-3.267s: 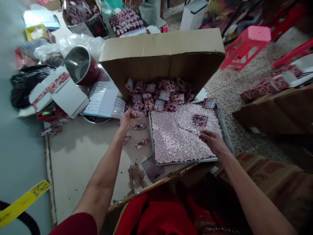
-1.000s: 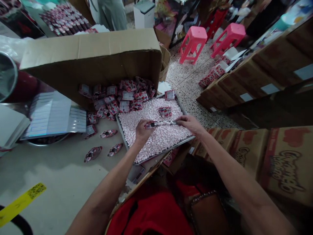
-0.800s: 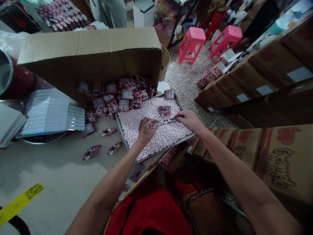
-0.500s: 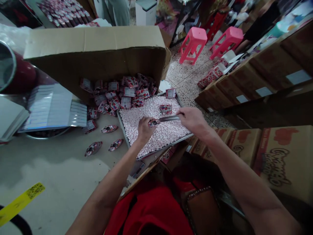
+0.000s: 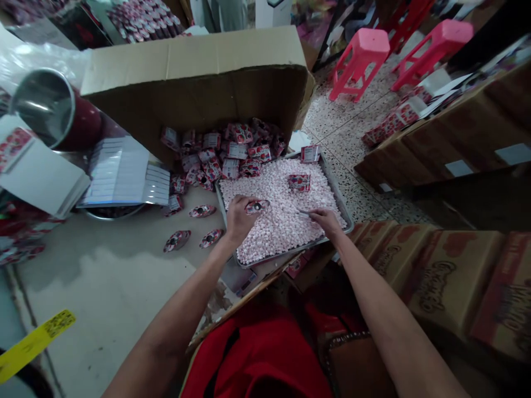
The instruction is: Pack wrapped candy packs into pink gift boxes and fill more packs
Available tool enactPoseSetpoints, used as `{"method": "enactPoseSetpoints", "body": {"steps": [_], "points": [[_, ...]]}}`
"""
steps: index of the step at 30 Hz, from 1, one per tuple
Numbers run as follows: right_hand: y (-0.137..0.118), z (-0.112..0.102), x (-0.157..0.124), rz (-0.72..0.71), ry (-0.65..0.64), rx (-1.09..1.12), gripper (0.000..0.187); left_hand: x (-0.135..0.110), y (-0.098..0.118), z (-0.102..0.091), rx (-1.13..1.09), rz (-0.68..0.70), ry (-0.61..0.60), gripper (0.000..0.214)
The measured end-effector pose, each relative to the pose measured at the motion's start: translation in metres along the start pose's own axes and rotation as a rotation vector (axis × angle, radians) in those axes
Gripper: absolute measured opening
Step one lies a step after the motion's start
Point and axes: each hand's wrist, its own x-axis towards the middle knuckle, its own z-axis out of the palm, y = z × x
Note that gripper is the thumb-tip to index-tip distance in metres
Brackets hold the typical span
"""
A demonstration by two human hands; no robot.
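My left hand (image 5: 239,220) holds a small printed packet (image 5: 257,207) by its side, with the dark round opening facing up, over the left part of a metal tray (image 5: 347,217). Small pale pink pellets (image 5: 276,235) fill the tray. Low over its right side, my right hand (image 5: 327,221) is closed round the end of a slim metal scoop (image 5: 305,212), whose far end dips among the pellets. One printed packet (image 5: 299,182) lies on the pellets and another (image 5: 310,153) rests at the tray's back corner. Several similar packets (image 5: 177,241) stand on the table left of the tray.
Behind the tray, a cardboard box (image 5: 194,52) lies on its side with many packets heaped at its mouth. A metal pot (image 5: 53,113) and stacked white cards (image 5: 118,171) are at left. Brown cartons (image 5: 452,276) line the right, and pink stools (image 5: 360,61) stand beyond.
My right hand has drawn the scoop away from the packet in my left hand and lowered it to the pellets. The view has shifted, moving the scene rightward.
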Motion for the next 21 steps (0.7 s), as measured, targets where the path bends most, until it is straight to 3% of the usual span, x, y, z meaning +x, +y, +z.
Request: {"method": "enactPoseSetpoints", "body": {"steps": [3, 8, 13, 18, 21], "points": [[-0.01, -0.018, -0.01, 0.009, -0.043, 0.066, 0.051, -0.004, -0.005, -0.007, -0.012, -0.058, 0.039, 0.037], [-0.043, -0.04, -0.021, 0.039, -0.156, 0.175, 0.049, -0.008, -0.002, 0.01, -0.162, -0.103, 0.01, 0.036], [-0.101, -0.023, -0.022, -0.172, -0.208, -0.126, 0.029, -0.007, 0.007, 0.015, -0.056, 0.019, 0.006, 0.039], [-0.152, -0.005, -0.026, -0.445, -0.119, -0.6, 0.026, -0.012, 0.009, 0.008, 0.023, 0.034, 0.027, 0.039], [-0.15, -0.002, -0.02, -0.358, -0.157, -0.533, 0.02, -0.013, 0.011, 0.002, -0.006, 0.0, 0.042, 0.038]]}}
